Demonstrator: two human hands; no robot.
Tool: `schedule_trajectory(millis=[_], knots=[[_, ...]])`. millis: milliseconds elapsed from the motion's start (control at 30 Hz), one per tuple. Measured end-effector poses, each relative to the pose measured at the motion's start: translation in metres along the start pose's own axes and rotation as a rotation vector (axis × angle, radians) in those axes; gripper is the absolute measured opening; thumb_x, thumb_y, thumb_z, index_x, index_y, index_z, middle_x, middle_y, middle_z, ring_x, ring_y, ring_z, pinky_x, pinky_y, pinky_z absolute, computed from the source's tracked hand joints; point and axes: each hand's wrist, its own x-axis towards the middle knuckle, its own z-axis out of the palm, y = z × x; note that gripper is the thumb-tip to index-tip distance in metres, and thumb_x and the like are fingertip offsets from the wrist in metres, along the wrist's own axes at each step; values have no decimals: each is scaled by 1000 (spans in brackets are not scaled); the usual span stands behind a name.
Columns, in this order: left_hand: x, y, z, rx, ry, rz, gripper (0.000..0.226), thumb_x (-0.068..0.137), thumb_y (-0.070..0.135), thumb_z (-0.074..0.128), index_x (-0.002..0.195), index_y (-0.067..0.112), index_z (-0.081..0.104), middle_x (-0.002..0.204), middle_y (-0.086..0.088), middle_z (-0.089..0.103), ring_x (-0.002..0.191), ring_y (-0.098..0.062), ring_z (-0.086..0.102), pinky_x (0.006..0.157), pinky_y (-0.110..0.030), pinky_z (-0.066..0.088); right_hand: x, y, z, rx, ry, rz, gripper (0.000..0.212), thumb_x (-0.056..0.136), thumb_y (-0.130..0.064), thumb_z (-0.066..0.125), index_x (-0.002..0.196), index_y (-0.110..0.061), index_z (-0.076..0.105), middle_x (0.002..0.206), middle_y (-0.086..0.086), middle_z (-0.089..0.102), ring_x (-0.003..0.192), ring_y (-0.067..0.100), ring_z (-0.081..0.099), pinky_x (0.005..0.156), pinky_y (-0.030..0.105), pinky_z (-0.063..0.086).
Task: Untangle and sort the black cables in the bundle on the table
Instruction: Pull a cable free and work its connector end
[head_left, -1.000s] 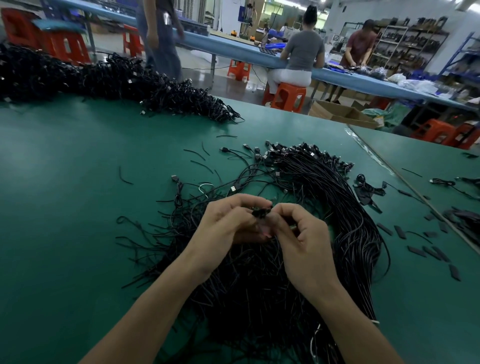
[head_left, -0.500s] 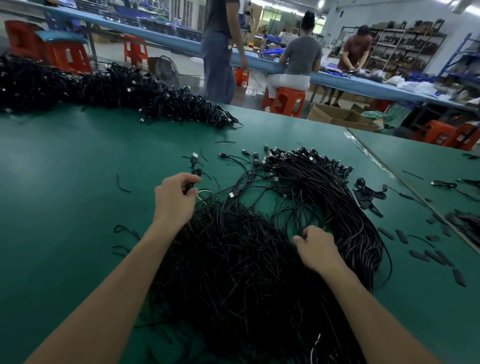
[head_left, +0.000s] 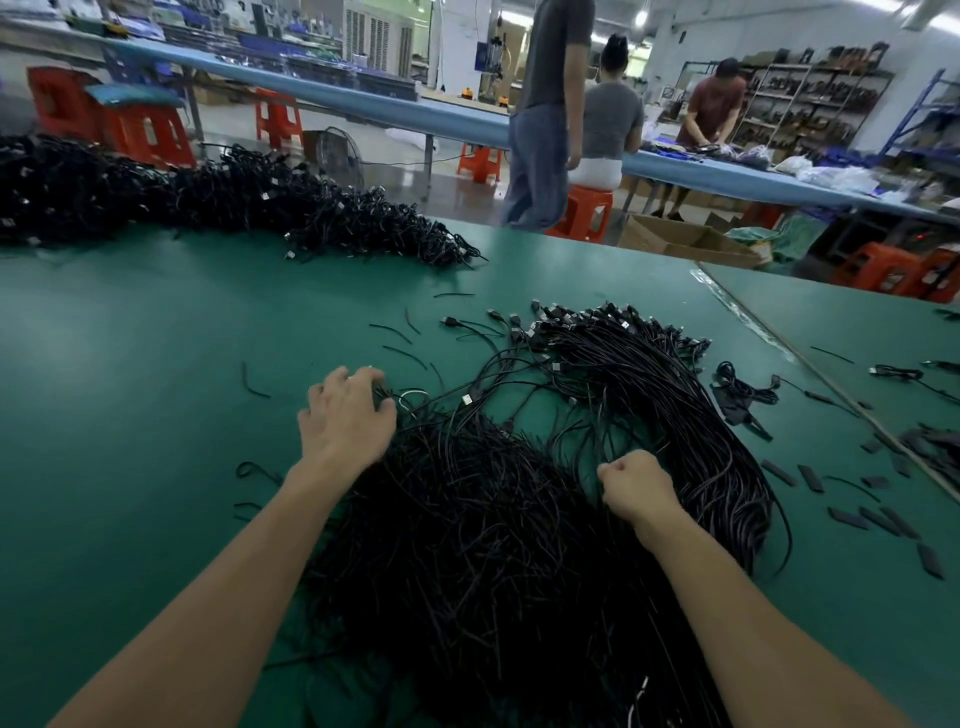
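A big tangled bundle of black cables (head_left: 483, 545) lies on the green table (head_left: 130, 415) in front of me. A neater sheaf of cables (head_left: 675, 415) curves along its right side, connector ends fanned out at the far end. My left hand (head_left: 345, 415) rests on the bundle's far left edge, fingers bent down over cable ends there. My right hand (head_left: 636, 486) sits mid-bundle in a fist, fingers curled into the cables; what they hold is hidden.
A long heap of black cables (head_left: 208, 202) runs along the table's far left. Short black strips (head_left: 852, 514) and loose cables (head_left: 743, 389) lie at the right. A seam (head_left: 810, 364) joins a second table. Beyond, people stand and sit at a blue bench with orange stools.
Both hands left the small piece they held together over the bundle. The left reached to the bundle's far left edge and the right dropped into its middle. Since half a second ago they barely shifted.
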Motion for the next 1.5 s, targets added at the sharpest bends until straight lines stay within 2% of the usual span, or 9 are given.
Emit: schedule_trajectory(millis=[167, 400, 600, 733, 833, 1033, 1167, 1300, 1500], knots=[[-23, 26, -2, -211, 171, 311, 15, 94, 16, 62, 108, 17, 68, 113, -2, 64, 110, -21, 56, 94, -27, 41, -16, -18, -19, 224, 68, -57, 34, 105, -19, 43, 72, -13, 49, 59, 0, 41, 49, 17, 33, 51, 28, 27], [-63, 78, 7, -421, -283, 625, 50, 89, 13, 72, 136, 18, 55, 129, -1, 64, 115, -15, 62, 101, -26, 47, -125, -85, -28, 23, 10, -768, 35, 98, -19, 52, 64, -17, 62, 52, -11, 51, 44, -2, 48, 46, 12, 35], [-71, 83, 5, -1202, -280, 127, 25, 106, 6, 39, 114, 6, 63, 110, -5, 71, 102, -17, 67, 95, -42, 52, -186, -94, -41, 214, -234, -1047, 35, 92, -38, 59, 60, -25, 56, 55, -15, 52, 52, 2, 49, 55, 14, 38], [-51, 68, -14, -814, 405, 264, 28, 109, 29, 33, 104, 23, 60, 114, -2, 59, 105, -12, 52, 87, -17, 44, -153, -72, -62, 176, 56, -875, 51, 93, -38, 60, 50, -21, 40, 42, -13, 40, 40, 4, 33, 42, 17, 32], [-49, 50, -21, -750, 549, 396, 37, 105, 38, 38, 88, 12, 58, 96, 1, 56, 86, -16, 53, 74, -26, 46, -116, -47, -68, -23, 177, -690, 50, 97, -35, 59, 53, -17, 44, 43, -10, 41, 39, 6, 33, 43, 21, 36], [-77, 50, -32, -260, 505, 680, 37, 101, 39, 44, 69, 20, 49, 56, 15, 39, 44, -6, 36, 42, -19, 25, -92, -24, -60, -780, 186, -440, 32, 102, -43, 43, 95, -23, 67, 93, -3, 67, 88, 18, 63, 88, 38, 48], [-93, 57, -25, 44, 238, 682, 36, 102, 45, 30, 71, 26, 34, 59, 14, 41, 47, -12, 42, 45, -24, 23, -108, -38, -38, -438, -130, -699, 42, 104, -40, 37, 144, -31, 45, 144, -12, 51, 135, 7, 43, 123, 39, 12], [-99, 57, -21, -9, 38, 704, 27, 90, 52, 23, 77, 30, 31, 64, 13, 38, 62, -21, 51, 51, -31, 26, -124, -44, -17, -53, -180, -807, 26, 102, -45, 44, 115, -32, 62, 107, -17, 65, 102, 1, 59, 92, 30, 48], [-92, 40, -30, -338, -244, 464, 56, 89, 71, 42, 67, 22, 55, 45, 12, 46, 41, -5, 37, 49, -27, 34, -116, -36, -29, 213, 131, -790, 19, 97, -36, 55, 83, -32, 68, 75, -16, 65, 72, -4, 60, 63, 10, 43]])
